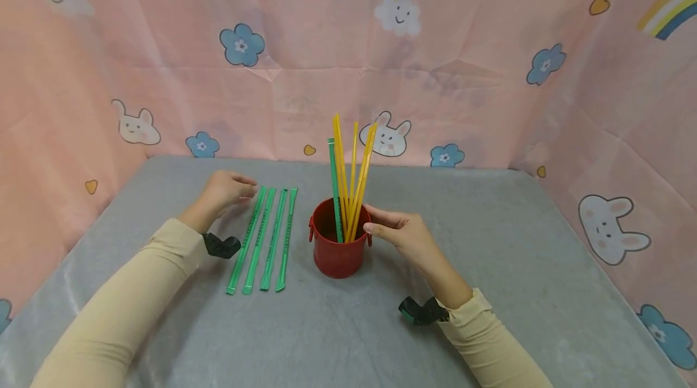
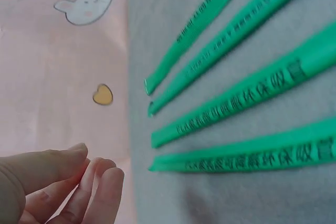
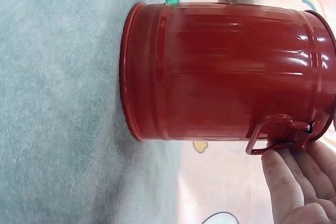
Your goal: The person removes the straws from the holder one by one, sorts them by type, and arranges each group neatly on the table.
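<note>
Several green wrapped straws (image 1: 253,241) with printed lettering lie side by side on the table. My left hand (image 1: 231,187) hovers by the far end of the leftmost one. In the left wrist view, its thumb and fingers (image 2: 105,192) are loosely bent, with nothing seen between them. A small red metal bucket (image 1: 339,259) with side handles stands upright right of the straws. It holds one green straw (image 1: 334,182) and several yellow straws (image 1: 363,176), leaning. My right hand (image 1: 405,233) grips the bucket's right rim; in the right wrist view, fingers (image 3: 283,179) touch beside its handle (image 3: 257,136).
Grey cloth covers the table (image 1: 490,236). A pink printed curtain (image 1: 468,73) hangs along the back and both sides, close to the table's far edge. Each wrist bears a black strap-on device (image 1: 422,310).
</note>
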Available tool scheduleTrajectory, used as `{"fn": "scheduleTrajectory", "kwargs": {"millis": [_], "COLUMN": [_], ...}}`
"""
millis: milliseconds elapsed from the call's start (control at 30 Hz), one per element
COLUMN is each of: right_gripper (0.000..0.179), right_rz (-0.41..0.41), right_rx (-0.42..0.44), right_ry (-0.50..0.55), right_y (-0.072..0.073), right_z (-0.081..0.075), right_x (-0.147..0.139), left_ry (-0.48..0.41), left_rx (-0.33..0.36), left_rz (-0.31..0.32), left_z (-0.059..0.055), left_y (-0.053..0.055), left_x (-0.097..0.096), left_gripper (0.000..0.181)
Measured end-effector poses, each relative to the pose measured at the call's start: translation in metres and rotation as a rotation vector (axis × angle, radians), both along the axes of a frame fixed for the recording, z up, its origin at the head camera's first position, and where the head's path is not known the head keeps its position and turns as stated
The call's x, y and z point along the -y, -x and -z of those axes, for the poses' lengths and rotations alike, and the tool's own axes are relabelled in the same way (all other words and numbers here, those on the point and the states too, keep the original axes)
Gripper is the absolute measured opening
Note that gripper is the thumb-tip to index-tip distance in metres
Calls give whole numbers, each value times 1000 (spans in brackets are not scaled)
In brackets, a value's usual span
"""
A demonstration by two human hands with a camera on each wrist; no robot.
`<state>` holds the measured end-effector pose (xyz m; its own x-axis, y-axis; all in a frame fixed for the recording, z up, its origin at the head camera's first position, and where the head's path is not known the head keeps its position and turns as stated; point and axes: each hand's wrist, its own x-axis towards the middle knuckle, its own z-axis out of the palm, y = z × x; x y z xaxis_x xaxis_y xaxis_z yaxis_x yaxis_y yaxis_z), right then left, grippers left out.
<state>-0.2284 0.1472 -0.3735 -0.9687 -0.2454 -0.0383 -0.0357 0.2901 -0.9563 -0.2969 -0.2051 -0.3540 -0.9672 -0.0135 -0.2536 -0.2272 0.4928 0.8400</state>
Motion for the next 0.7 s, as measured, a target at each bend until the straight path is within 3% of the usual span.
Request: {"fn": "scheduleTrajectory", "kwargs": {"millis": [133,367,700], "right_gripper": [50,50,50], "right_rz": [1,5,5], "right_rx": [1,10,7], "right_ry": [-3,-7,-10], "right_y": [-1,-1,-1], "right_z": [0,-1,-1], "right_x": [0,1,0], "left_ry": [-15,-138,-278], "left_rx": [-31,-78,-126], "left_rz": [5,-20,3], "left_z": [-4,-12,-22], "left_y": [-1,-4,-13], "left_x": [-6,-21,-52], "left_gripper": [40,39,36]}}
